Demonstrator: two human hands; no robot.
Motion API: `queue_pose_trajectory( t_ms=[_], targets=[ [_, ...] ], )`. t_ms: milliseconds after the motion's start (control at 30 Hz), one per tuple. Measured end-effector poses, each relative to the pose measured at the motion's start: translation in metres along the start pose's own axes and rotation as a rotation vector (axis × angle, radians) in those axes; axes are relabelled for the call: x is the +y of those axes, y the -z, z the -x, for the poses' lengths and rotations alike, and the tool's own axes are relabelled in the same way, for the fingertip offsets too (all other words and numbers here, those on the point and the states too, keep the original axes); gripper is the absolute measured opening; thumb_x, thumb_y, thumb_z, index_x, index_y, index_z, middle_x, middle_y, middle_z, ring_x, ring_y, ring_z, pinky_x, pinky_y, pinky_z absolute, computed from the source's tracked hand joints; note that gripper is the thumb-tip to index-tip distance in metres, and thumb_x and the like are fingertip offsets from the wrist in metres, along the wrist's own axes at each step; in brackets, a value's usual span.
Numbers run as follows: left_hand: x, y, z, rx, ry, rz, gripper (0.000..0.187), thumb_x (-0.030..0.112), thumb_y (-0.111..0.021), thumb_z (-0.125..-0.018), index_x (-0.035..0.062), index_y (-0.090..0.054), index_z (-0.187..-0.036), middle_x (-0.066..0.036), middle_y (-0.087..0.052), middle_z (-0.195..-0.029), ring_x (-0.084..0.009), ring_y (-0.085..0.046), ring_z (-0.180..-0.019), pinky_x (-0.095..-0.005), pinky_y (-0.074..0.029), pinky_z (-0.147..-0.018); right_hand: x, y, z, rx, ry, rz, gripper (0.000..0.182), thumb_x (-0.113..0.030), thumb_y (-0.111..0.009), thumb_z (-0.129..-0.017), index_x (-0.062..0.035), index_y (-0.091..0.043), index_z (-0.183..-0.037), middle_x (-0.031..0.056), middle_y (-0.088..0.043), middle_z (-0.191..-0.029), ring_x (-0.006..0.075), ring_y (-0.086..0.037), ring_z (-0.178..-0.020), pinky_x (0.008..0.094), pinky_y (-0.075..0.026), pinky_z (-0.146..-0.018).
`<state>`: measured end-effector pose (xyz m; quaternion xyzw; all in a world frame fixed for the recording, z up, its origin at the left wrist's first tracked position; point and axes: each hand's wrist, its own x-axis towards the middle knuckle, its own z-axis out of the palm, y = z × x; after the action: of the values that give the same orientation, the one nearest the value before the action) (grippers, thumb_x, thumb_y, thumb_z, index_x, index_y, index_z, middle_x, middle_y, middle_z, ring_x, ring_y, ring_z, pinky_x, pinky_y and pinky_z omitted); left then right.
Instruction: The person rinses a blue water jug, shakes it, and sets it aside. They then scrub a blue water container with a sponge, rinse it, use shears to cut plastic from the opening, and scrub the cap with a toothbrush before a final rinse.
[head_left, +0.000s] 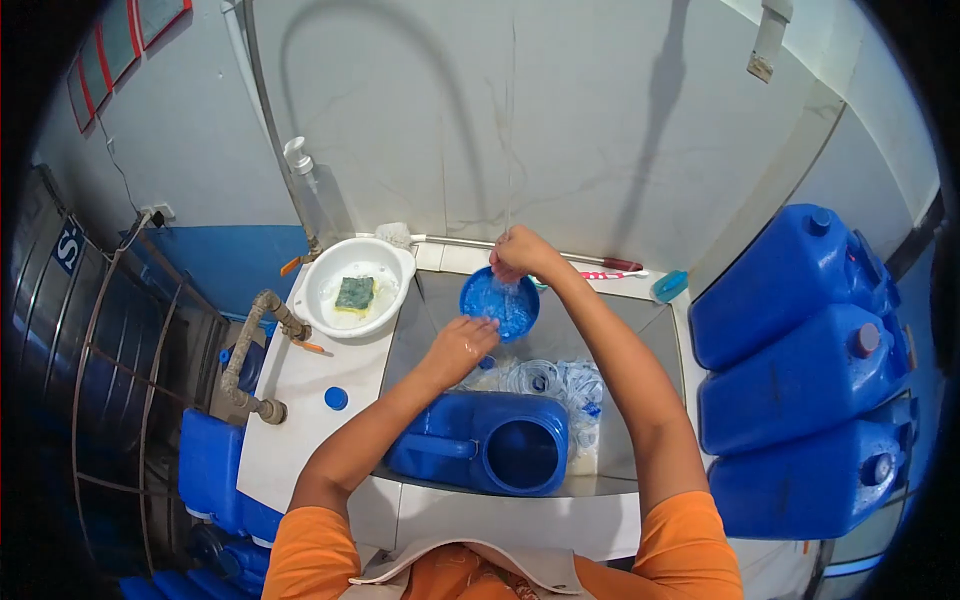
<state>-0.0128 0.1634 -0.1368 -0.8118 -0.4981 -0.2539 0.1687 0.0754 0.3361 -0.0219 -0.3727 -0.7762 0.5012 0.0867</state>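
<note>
A round blue bowl (pixel 512 313) with water in it is held over the sink (pixel 420 310). On its lower left side, my left hand (pixel 463 348) grips the bowl, with fingertips over the rim. My right hand (pixel 521 254) is closed at the bowl's upper rim, where a thin stream of water falls from above; what its fingers hold, if anything, is hidden. Below my hands a blue jerrycan (pixel 430 425) lies in the sink, its round mouth facing up. Clear plastic pieces (pixel 575 385) lie wet beside it.
At left, a white basin (pixel 388 312) holds suds and a green-and-yellow sponge (pixel 354 294). A blue cap (pixel 336 398) and a pipe (pixel 240 350) are nearby. Several blue jerrycans (pixel 775 395) stand at right. A pump bottle (pixel 318 195), brushes (pixel 612 275) and a teal object (pixel 669 287) sit along the back.
</note>
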Motion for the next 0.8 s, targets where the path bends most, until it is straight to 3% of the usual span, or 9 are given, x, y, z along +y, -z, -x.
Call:
queue_pose_trajectory(
  t_ms=[100,133,200,233,300,467,533,667,800],
  targets=[
    [-0.004,-0.005,-0.019,0.001,0.544,0.225,0.018,0.012,-0.062,-0.079,0.0046,-0.063,-0.095,-0.008,-0.067,-0.090,-0.0230,-0.063,-0.081,-0.0369,-0.048,-0.072,0.000,-0.001,-0.003,-0.009,0.018,-0.175,0.015,-0.001,-0.050,-0.075,0.0057,-0.062,-0.069,0.0143,-0.060,-0.057,0.0217,-0.060,-0.047,0.0314,-0.048,-0.043],
    [-0.013,-0.018,-0.025,0.004,0.549,0.222,0.018,0.012,-0.062,-0.079,0.0046,-0.063,-0.095,-0.008,-0.067,-0.090,-0.0230,-0.063,-0.081,-0.0369,-0.048,-0.072,0.000,-0.001,-0.003,-0.014,0.021,-0.172,0.015,-0.001,-0.050,-0.075,0.0057,-0.062,-0.069,0.0143,-0.060,-0.057,0.0217,-0.060,-0.047,0.0314,-0.048,-0.043],
    [-0.038,-0.051,-0.035,0.100,0.973,0.909,0.022,0.023,-0.065,-0.082,0.0070,-0.062,-0.097,-0.001,-0.063,-0.079,-0.0155,-0.058,-0.065,-0.0331,-0.047,-0.060,-0.001,-0.002,-0.004,-0.037,0.001,-0.276,0.016,-0.001,-0.049,-0.077,0.0041,-0.061,-0.068,0.0124,-0.059,-0.059,0.0193,-0.059,-0.048,0.0304,-0.045,-0.040],
    [-0.037,-0.037,-0.048,0.102,0.977,0.909,0.022,0.023,-0.065,-0.082,0.0070,-0.062,-0.097,-0.001,-0.063,-0.079,-0.0155,-0.058,-0.065,-0.0331,-0.047,-0.060,-0.001,-0.001,-0.003,-0.041,0.001,-0.275,0.016,-0.001,-0.049,-0.077,0.0041,-0.061,-0.068,0.0124,-0.059,-0.059,0.0193,-0.059,-0.048,0.0304,-0.045,-0.040],
    [-0.035,-0.012,-0.072,0.155,1.393,1.632,0.025,0.030,-0.064,-0.082,0.0067,-0.061,-0.090,0.001,-0.055,-0.066,-0.0083,-0.050,-0.059,-0.0254,-0.038,-0.047,-0.004,0.003,-0.001,-0.069,0.010,-0.099,0.020,-0.007,-0.045,-0.085,0.0047,-0.060,-0.079,0.0128,-0.062,-0.068,0.0184,-0.061,-0.057,0.0286,-0.054,-0.053],
    [-0.036,-0.035,-0.070,0.133,1.219,1.413,0.027,0.030,-0.062,-0.084,0.0043,-0.061,-0.090,-0.004,-0.058,-0.073,-0.0114,-0.052,-0.062,-0.0278,-0.040,-0.048,-0.007,0.007,0.009,-0.079,0.033,-0.087,0.017,-0.006,-0.048,-0.084,0.0046,-0.061,-0.080,0.0126,-0.062,-0.071,0.0193,-0.063,-0.060,0.0303,-0.056,-0.060],
    [-0.028,-0.019,-0.057,0.082,0.872,0.951,0.038,0.025,-0.063,-0.085,-0.0019,-0.058,-0.111,-0.006,-0.064,-0.092,-0.0127,-0.058,-0.080,-0.0288,-0.048,-0.070,-0.013,0.008,0.018,0.006,-0.005,-0.275,0.015,-0.004,-0.051,-0.081,0.0044,-0.061,-0.074,0.0135,-0.063,-0.070,0.0217,-0.063,-0.058,0.0307,-0.054,-0.053],
    [-0.003,0.059,0.015,0.209,1.177,1.004,0.038,0.023,-0.059,-0.086,-0.0018,-0.057,-0.115,-0.009,-0.063,-0.096,-0.0145,-0.058,-0.086,-0.0285,-0.047,-0.074,-0.010,0.011,0.019,-0.073,0.003,-0.216,0.016,-0.005,-0.047,-0.083,0.0032,-0.060,-0.079,0.0121,-0.062,-0.071,0.0188,-0.063,-0.063,0.0299,-0.056,-0.062],
    [0.003,0.133,0.118,0.469,1.556,1.208,0.034,0.023,-0.053,-0.089,-0.0006,-0.056,-0.114,-0.006,-0.062,-0.093,-0.0127,-0.059,-0.080,-0.0266,-0.048,-0.070,0.000,0.007,0.018,-0.033,0.009,-0.187,0.017,-0.004,-0.046,-0.082,0.0034,-0.058,-0.073,0.0109,-0.061,-0.066,0.0183,-0.061,-0.054,0.0278,-0.052,-0.052]
  ],
)
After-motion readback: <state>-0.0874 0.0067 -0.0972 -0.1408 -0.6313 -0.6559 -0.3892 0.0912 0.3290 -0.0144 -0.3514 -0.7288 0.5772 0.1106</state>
